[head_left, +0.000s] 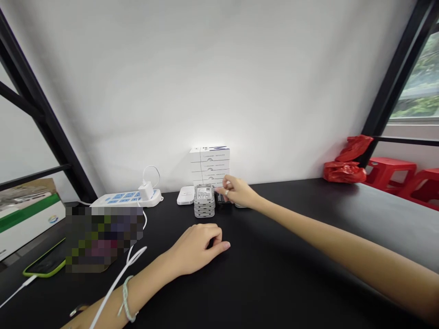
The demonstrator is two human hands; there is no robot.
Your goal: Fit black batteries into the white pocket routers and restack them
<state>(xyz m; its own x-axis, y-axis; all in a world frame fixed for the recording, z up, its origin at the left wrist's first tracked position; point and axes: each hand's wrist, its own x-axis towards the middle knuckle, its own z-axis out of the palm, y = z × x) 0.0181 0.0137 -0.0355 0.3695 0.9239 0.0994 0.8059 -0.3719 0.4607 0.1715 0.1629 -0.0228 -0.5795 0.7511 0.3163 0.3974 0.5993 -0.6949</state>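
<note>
My left hand (pixel 199 246) rests on the black table (pixel 260 274), its fingers curled under and its thumb out to the right, with nothing visible in it. Farther forward, my right hand (pixel 238 192) reaches in from the right, fingers bent, beside a stack of square grey devices (pixel 205 205). Its fingertips are near the stack's right edge, close to a dark item (pixel 222 198); whether they hold anything is too small to tell. Behind them stands a pile of white boxes (pixel 210 164). A flat white square item (pixel 185 195) lies left of the stack.
On the left are a white power strip (pixel 123 199) with a charger (pixel 146 190), a white cable (pixel 118 278), a phone in a green case (pixel 46 262) and a blurred-out item (pixel 106 237). A red plastic bag (pixel 345 172) sits at the back right.
</note>
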